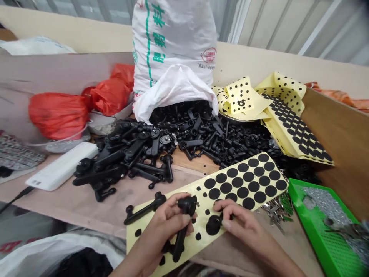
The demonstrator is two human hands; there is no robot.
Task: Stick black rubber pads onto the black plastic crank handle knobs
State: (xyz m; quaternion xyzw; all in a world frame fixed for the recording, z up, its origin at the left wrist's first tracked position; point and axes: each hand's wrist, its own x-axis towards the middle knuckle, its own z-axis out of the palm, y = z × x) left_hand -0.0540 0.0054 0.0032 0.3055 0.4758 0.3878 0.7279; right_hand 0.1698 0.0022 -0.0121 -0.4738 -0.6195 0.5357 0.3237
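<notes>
My left hand (170,223) grips a black crank handle (181,237); my right hand (242,220) pinches a dark piece (221,217) I can't identify; slack fingertips could drop it.

Ribbed pale panels (276,23) rise behind a cream strip (288,61); nearer me, a brown board (340,127) edges the pinkish surface (66,202) at right.

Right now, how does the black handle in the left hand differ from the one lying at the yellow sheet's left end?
The held handle is gripped in the left hand; the loose handle lies on the yellow sheet.
The held handle's arm runs down toward the person; the loose handle slants sideways.
The held handle shows a small metallic tip; none is visible on the loose handle.
Both are black, with a thick round end.
</notes>
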